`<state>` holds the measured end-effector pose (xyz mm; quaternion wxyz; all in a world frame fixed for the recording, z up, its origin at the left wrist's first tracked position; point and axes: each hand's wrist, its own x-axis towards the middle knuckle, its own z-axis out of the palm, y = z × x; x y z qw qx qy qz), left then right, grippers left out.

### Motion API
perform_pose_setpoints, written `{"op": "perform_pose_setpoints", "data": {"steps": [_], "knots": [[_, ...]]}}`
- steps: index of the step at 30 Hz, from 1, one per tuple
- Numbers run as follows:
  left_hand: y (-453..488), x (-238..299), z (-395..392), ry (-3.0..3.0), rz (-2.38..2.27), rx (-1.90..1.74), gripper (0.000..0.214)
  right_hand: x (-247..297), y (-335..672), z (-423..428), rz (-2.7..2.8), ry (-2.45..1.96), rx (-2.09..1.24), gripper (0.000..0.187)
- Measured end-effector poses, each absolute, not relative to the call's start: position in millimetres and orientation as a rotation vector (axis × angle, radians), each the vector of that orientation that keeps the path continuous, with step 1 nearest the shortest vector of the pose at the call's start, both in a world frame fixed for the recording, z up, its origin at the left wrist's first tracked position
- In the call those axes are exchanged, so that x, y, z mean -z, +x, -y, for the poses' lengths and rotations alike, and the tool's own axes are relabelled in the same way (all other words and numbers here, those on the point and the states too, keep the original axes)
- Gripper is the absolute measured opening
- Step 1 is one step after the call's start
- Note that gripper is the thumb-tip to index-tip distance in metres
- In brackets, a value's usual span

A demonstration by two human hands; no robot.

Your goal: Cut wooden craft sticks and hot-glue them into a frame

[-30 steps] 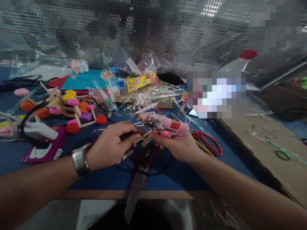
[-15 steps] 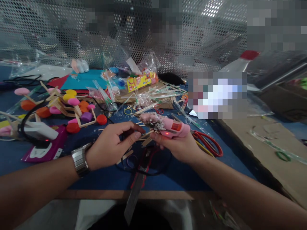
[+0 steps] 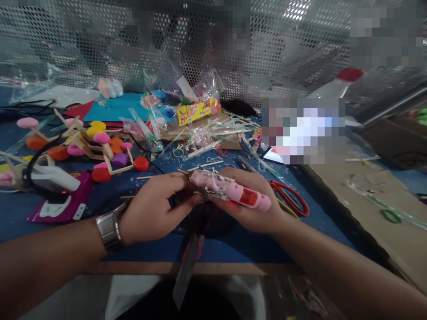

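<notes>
A pink glue gun (image 3: pixel 230 189), its front part crusted with silvery residue, lies at a slant in my right hand (image 3: pixel 258 200), with the fingers closed around it. Its metal nozzle points left, over the fingers of my left hand (image 3: pixel 158 202). There the thumb and fingers are drawn together just below the nozzle; what they pinch, if anything, is hidden. Under both hands a red utility knife (image 3: pixel 196 244) lies with its long blade sticking out past the table's front edge. Thin wooden sticks (image 3: pixel 203 165) are scattered behind the hands.
Left stands a stick structure with colourful clay pieces (image 3: pixel 96 138), near a purple packet (image 3: pixel 71 200) with a white plug adapter (image 3: pixel 55 178) on it. Red-handled scissors (image 3: pixel 290 198) lie right. A yellow clay box (image 3: pixel 196 111) and plastic wrappers sit behind; cardboard (image 3: pixel 367 213) lies far right.
The glue gun has tipped and shifted slightly right and down, its nozzle now lower. My left hand has come a little closer under the nozzle, and the sticks between the hands are now covered.
</notes>
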<state>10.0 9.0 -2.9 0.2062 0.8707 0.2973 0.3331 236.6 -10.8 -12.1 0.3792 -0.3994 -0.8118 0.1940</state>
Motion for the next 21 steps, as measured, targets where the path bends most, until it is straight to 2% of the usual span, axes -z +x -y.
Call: {"op": "perform_pose_setpoints", "data": {"steps": [5, 10, 13, 16, 19, 21], "knots": [[10, 2, -5, 2.451, -0.775, -0.928, 0.017, 13, 242, 12, 2.157, -0.941, -0.451, 0.018], [10, 3, -8, 2.356, -0.821, -0.888, 0.014, 15, 238, 11, 2.095, -1.003, -0.489, 0.008], [11, 4, -11, 2.281, -0.939, -0.677, 0.02, 15, 234, 11, 1.969, -1.073, -0.582, 0.009], [11, 4, -14, 2.349, -0.959, -0.499, 0.018, 14, 230, 12, 1.763, -1.142, -0.646, 0.015], [11, 4, -17, 2.376, -0.914, -0.53, 0.017, 14, 229, 11, 1.572, -1.196, -0.681, 0.021], [10, 3, -18, 2.356, -0.884, -0.574, 0.028, 15, 228, 9, 1.471, -1.226, -0.728, 0.024]]}}
